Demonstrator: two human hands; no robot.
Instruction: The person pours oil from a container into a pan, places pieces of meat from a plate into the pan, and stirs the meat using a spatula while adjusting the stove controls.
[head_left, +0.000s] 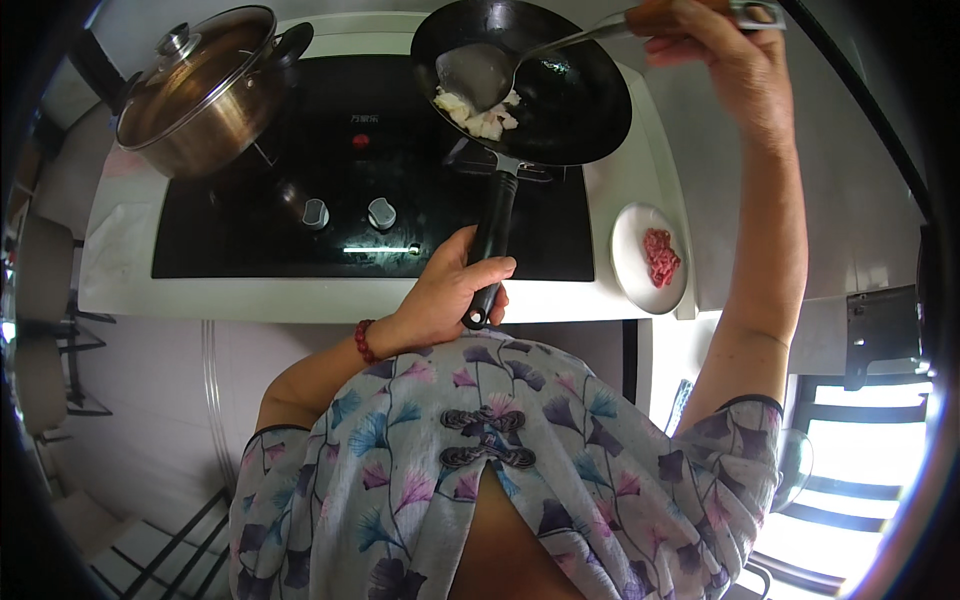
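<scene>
My left hand is wrapped around the black handle of a dark wok over the right burner. In my right hand is the wooden grip of a metal wok spatula, its shaft slanting down to the left into the wok. The spatula's broad blade rests against pale, whitish-yellow food pieces, apparently cooked egg, at the wok's near-left side. Part of that food is hidden under the blade.
A lidded steel pot stands on the left of the black glass gas hob. Two control knobs sit near its front. Right of the hob, a white plate holds raw minced meat on the pale counter.
</scene>
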